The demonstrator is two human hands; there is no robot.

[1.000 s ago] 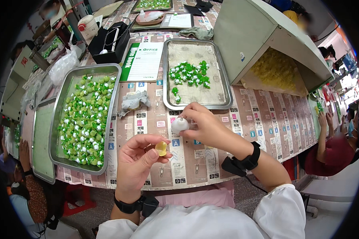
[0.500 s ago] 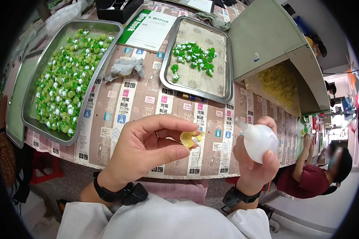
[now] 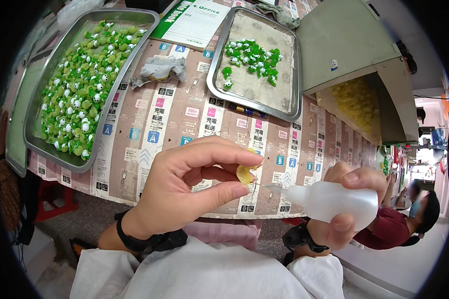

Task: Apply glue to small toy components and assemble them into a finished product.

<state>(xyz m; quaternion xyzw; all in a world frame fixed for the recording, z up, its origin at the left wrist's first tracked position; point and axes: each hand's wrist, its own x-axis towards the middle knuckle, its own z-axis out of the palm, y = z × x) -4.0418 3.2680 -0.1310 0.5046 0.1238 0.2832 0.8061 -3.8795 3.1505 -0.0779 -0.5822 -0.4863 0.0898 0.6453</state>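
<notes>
A small translucent yellow plastic piece (image 3: 244, 174) is pinched between the thumb and fingertips of my left hand (image 3: 192, 184). My right hand (image 3: 356, 187) is closed around a white squeeze bottle (image 3: 329, 203), lying nearly level. Its thin nozzle points left at the yellow piece, with the tip close to it; whether they touch I cannot tell. Beyond my hands is a metal tray (image 3: 213, 82) lined with greyish cloth, with several green and white figures (image 3: 254, 59) grouped on it.
At left a larger metal tray (image 3: 115, 79) is full of green and white pieces. A grey crumpled cloth (image 3: 159, 70) and a notebook (image 3: 194, 22) lie between the trays. An open beige box (image 3: 354, 45) with yellow pieces (image 3: 354, 99) stands at right. A person in dark red (image 3: 389, 226) sits farther right.
The squeeze bottle has turned from upright-tilted to nearly level, its nozzle now at the yellow piece. My left hand has shifted slightly right, still pinching it. The view has shifted a little.
</notes>
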